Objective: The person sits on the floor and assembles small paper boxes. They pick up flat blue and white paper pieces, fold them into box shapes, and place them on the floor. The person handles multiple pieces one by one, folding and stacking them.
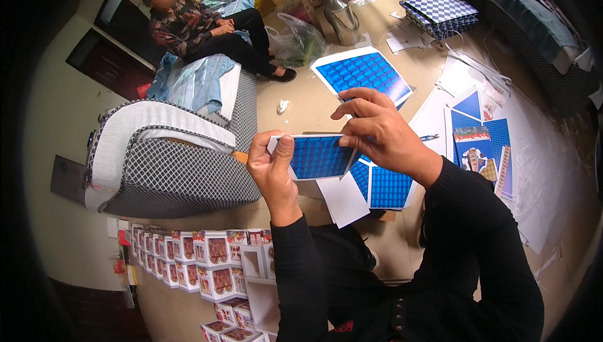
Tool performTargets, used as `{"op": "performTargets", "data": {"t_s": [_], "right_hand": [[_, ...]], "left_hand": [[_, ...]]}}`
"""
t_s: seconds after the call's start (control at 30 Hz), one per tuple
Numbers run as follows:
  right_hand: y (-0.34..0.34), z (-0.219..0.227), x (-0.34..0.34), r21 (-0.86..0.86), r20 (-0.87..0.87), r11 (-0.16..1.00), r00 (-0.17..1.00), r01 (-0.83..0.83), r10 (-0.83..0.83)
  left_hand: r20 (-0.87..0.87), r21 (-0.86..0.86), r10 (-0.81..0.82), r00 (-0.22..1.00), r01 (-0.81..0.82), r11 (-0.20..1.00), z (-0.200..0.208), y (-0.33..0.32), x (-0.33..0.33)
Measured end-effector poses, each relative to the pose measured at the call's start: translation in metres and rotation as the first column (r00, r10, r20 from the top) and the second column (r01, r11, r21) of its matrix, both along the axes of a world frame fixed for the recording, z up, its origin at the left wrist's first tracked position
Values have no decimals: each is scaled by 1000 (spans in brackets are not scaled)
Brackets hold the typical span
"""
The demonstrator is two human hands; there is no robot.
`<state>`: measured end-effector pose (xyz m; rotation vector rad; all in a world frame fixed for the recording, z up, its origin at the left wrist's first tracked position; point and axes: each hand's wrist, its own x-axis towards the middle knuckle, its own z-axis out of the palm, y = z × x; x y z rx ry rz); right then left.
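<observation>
In front of my chest, my left hand (275, 175) grips a folded card piece (319, 160) printed with blue roof tiles and edged in white. Its thumb lies over the card's left end. My right hand (389, 133) holds the upper right corner with the thumb, while its other fingers curl above. Part of that grip is hidden. Below the card are more blue tile-print pieces (391, 188) and a plain white piece (344, 200). Beyond my hands lies a larger blue tile-print sheet (364, 73).
White paper house boxes (217, 257) stand in rows at the lower left. Printed cutouts (474, 135) lie on white sheets to the right, near a pen (429, 137). A checkered sofa (182, 175) is at left, where another person (198, 31) sits. A metal flask (340, 18) stands farther back.
</observation>
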<state>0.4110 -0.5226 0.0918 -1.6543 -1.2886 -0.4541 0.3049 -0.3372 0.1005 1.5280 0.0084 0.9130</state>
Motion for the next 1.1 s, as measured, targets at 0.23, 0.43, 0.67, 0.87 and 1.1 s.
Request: {"op": "performTargets", "data": {"t_s": [0.23,0.43,0.67,0.87,1.1], "right_hand": [[-2,2,-1,-35,8,999,999,34,-34],[-5,4,4,15,38,999,998,45,-45],[-14,-17,38,147,-282,899,889,412,-361],[-15,-35,50,236,-670,949,742,209,3],[-16,-24,45,340,-811,938,485,-65,327]], "left_hand": [[18,-20,61,998,-61,998,0,5,0],[20,-50,59,998,-58,997,-1,6,-1],[-3,-97,-13,1000,12,995,-3,16,-3],[-24,-101,-34,999,32,994,-5,15,1],[-182,-134,-129,975,106,985,-7,15,2]]}}
